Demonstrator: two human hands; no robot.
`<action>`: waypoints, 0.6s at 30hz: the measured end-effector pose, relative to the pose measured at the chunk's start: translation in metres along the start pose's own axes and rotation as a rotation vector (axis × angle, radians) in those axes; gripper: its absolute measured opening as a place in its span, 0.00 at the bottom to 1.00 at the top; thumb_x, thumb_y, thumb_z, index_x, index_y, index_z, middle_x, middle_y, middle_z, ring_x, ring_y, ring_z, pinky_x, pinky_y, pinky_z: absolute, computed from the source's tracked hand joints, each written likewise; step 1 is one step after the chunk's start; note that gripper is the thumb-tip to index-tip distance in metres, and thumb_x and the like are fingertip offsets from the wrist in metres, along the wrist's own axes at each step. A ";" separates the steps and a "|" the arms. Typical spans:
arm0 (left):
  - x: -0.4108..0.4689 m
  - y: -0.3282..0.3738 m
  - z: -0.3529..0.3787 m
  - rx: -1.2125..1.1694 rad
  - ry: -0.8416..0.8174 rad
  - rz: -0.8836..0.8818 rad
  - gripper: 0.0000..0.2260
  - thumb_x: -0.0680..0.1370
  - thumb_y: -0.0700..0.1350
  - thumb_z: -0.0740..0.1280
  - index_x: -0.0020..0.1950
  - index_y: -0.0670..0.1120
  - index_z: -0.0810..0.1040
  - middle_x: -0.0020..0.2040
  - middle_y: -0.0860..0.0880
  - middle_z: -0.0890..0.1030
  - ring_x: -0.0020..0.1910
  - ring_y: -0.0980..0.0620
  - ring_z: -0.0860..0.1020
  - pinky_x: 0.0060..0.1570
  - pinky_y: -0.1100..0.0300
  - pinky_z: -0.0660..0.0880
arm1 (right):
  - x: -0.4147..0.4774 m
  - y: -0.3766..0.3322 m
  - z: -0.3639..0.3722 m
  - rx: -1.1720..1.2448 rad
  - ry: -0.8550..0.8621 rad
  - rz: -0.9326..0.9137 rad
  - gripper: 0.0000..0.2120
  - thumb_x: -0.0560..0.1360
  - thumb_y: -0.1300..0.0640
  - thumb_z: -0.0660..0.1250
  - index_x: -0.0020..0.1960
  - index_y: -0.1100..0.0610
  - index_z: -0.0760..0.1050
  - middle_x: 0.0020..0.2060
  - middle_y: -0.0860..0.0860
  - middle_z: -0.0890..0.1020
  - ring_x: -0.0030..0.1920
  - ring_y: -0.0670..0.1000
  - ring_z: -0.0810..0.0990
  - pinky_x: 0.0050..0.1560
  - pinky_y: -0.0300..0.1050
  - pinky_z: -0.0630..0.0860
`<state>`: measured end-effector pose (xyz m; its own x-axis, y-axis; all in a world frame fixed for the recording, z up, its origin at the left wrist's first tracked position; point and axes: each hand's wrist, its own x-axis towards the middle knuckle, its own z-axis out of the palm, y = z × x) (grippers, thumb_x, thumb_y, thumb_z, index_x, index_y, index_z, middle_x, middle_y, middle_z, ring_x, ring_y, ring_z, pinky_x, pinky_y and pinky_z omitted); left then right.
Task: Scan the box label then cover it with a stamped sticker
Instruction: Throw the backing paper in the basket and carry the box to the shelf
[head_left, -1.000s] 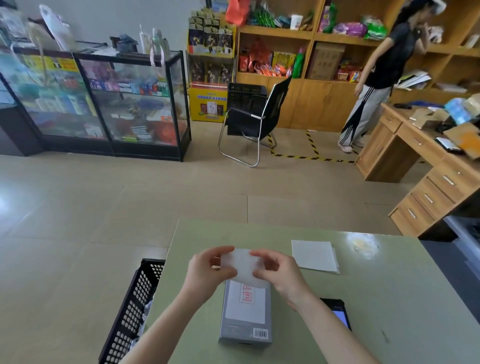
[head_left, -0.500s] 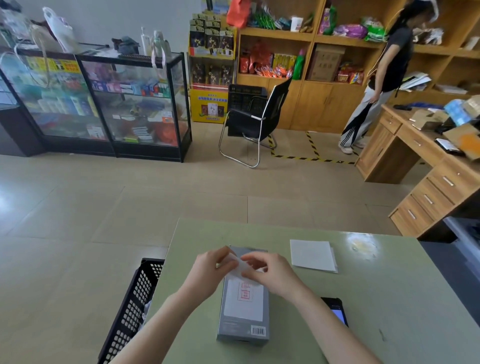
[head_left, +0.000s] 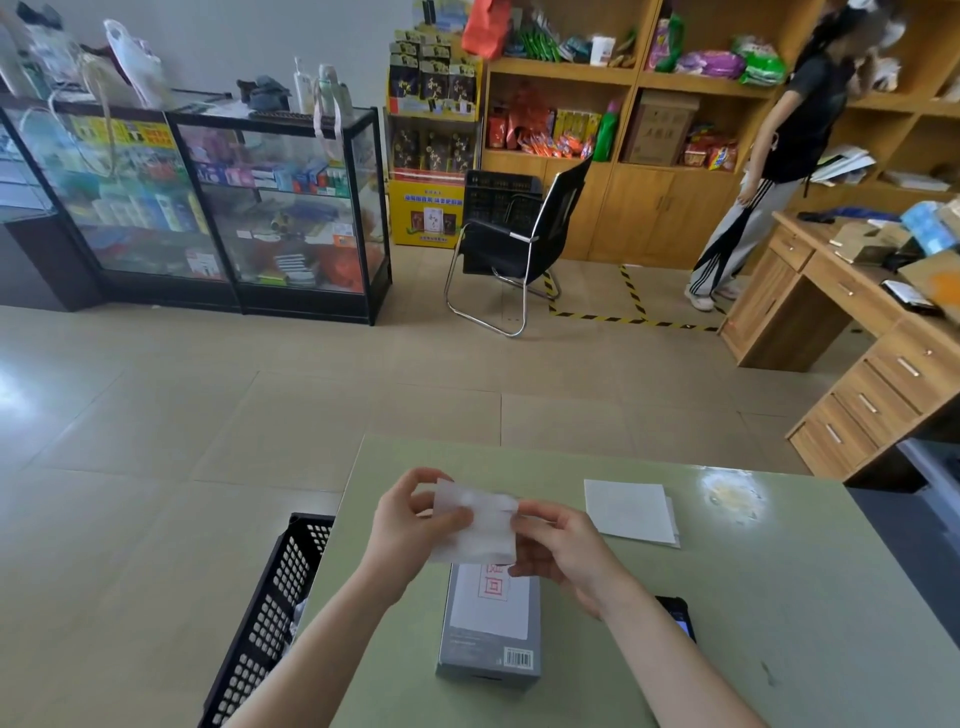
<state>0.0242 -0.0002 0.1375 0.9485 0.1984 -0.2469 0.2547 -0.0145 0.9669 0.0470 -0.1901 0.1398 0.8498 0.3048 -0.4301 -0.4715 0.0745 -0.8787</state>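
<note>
A grey box (head_left: 488, 649) lies flat on the green table (head_left: 779, 597). A white sticker with a red stamp (head_left: 491, 597) is stuck on its top, and a barcode shows at its near edge. Above the box's far end I hold a white paper sheet (head_left: 475, 525) in the air. My left hand (head_left: 410, 525) pinches its left edge and my right hand (head_left: 561, 551) pinches its right edge. The sheet hides the far part of the box.
A stack of white sheets (head_left: 631, 512) lies on the table to the right. A black phone (head_left: 678, 618) sits beside my right wrist. A black slotted basket (head_left: 270, 618) stands left of the table. A person (head_left: 779, 156) stands by the shelves at the back right.
Both hands lifted the white sheet up from the box's far end, where it was pressed low half a second ago; it now spreads flat between them.
</note>
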 end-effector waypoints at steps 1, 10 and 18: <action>0.001 0.000 -0.002 0.025 -0.018 0.011 0.11 0.69 0.36 0.75 0.43 0.51 0.80 0.39 0.51 0.87 0.32 0.54 0.81 0.28 0.63 0.74 | -0.001 0.000 -0.001 0.041 -0.026 0.021 0.09 0.75 0.66 0.65 0.53 0.63 0.80 0.32 0.56 0.82 0.31 0.54 0.82 0.33 0.45 0.81; 0.004 0.001 -0.016 -0.062 -0.271 -0.114 0.15 0.77 0.34 0.59 0.44 0.39 0.86 0.51 0.48 0.87 0.50 0.49 0.85 0.44 0.58 0.81 | 0.003 0.002 -0.008 0.024 0.038 -0.019 0.08 0.74 0.61 0.66 0.43 0.62 0.84 0.39 0.56 0.84 0.38 0.53 0.82 0.40 0.45 0.82; 0.005 -0.004 -0.001 0.220 -0.209 0.018 0.13 0.69 0.34 0.75 0.48 0.47 0.81 0.39 0.47 0.85 0.34 0.52 0.80 0.37 0.62 0.77 | 0.008 -0.001 0.005 -0.400 0.076 -0.285 0.18 0.68 0.68 0.71 0.53 0.52 0.78 0.39 0.57 0.86 0.38 0.46 0.80 0.41 0.37 0.77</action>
<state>0.0279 0.0021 0.1326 0.9656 -0.0100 -0.2600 0.2507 -0.2324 0.9398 0.0531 -0.1835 0.1387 0.9536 0.2538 -0.1621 -0.1031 -0.2304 -0.9676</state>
